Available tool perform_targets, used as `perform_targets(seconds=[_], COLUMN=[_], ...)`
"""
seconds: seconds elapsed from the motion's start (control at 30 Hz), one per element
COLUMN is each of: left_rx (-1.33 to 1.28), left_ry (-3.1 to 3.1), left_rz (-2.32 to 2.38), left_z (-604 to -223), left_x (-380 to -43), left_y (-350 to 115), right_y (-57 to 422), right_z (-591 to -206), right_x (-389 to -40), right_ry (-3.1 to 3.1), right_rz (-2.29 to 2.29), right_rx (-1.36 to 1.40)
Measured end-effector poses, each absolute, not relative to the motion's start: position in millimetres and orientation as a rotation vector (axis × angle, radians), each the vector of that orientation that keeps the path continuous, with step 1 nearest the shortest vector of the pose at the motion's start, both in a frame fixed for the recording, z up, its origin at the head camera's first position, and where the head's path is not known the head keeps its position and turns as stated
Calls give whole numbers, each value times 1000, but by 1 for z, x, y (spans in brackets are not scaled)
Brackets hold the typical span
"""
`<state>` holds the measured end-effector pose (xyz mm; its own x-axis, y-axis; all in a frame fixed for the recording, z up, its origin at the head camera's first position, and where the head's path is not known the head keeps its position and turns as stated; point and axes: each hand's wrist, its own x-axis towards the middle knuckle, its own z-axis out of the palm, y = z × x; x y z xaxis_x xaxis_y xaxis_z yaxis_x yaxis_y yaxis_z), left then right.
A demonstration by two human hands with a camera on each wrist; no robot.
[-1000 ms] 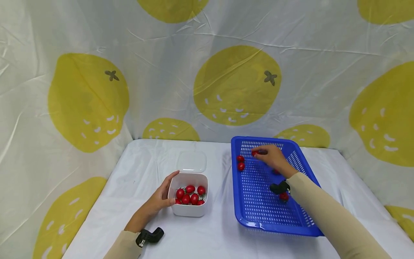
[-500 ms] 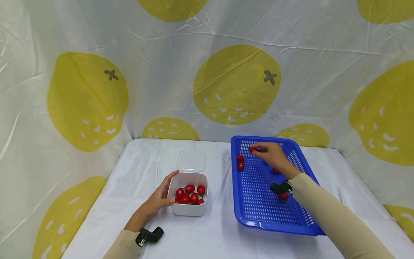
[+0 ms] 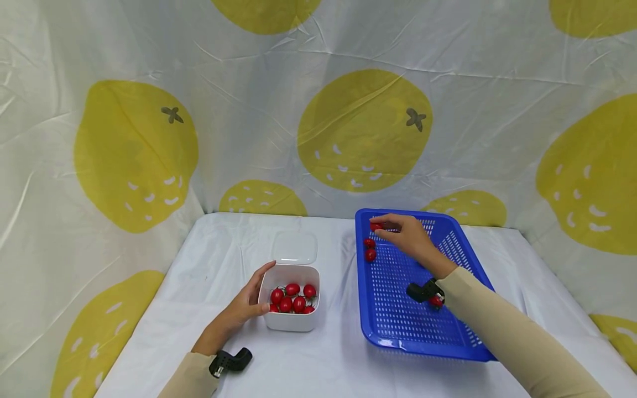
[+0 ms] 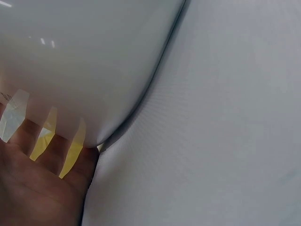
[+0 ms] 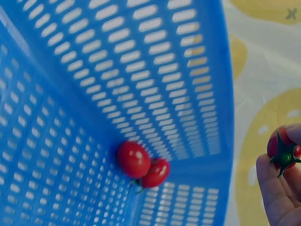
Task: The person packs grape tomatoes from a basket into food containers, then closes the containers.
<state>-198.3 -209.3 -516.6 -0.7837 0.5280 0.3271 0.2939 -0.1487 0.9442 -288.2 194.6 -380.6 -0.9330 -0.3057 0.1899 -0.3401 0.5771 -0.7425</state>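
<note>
My left hand (image 3: pixel 241 307) grips the left side of a square white container (image 3: pixel 291 324), its thumb at the near rim. Several cherry tomatoes (image 3: pixel 277 297) lie inside the container. My right hand (image 3: pixel 410 241) pinches a cherry tomato (image 5: pixel 274 147) by the fingertips, its green calyx showing in the right wrist view. That hand hovers over the far left part of a blue perforated basket (image 3: pixel 366 315). Two more tomatoes (image 5: pixel 133 159) sit together against the basket's left wall. Another tomato (image 3: pixel 436 302) lies farther back toward me, partly hidden by the black wrist camera.
A clear lid (image 3: pixel 295 249) lies flat on the white tablecloth (image 3: pixel 328 365) just behind the container. Between container and basket runs a strip of cloth. A lemon-print curtain (image 3: pixel 239 132) hangs along the back and left side.
My right hand, with the tomato pinched in it, has risen slightly and moved left toward the basket's left rim. The left hand and the container have stayed put.
</note>
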Motion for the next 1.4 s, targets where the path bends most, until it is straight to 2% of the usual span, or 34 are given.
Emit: perform_targets(seconds=[0.67,1.07,1.4], left_rx=[917,924,915], left_ry=[1937,1977,1985], left_rz=[2052,2025,2017], left_z=[-516,-516,-514], left_x=[-196,-197,-196], left_y=[-210,-209,-209], right_y=[153,129,116], right_z=[-372,-380,-393], right_x=[-266,-252,-245], right_ry=[-2654,-2582,-2623], right_rz=[1499,1546,1569], right_rx=[772,950,991])
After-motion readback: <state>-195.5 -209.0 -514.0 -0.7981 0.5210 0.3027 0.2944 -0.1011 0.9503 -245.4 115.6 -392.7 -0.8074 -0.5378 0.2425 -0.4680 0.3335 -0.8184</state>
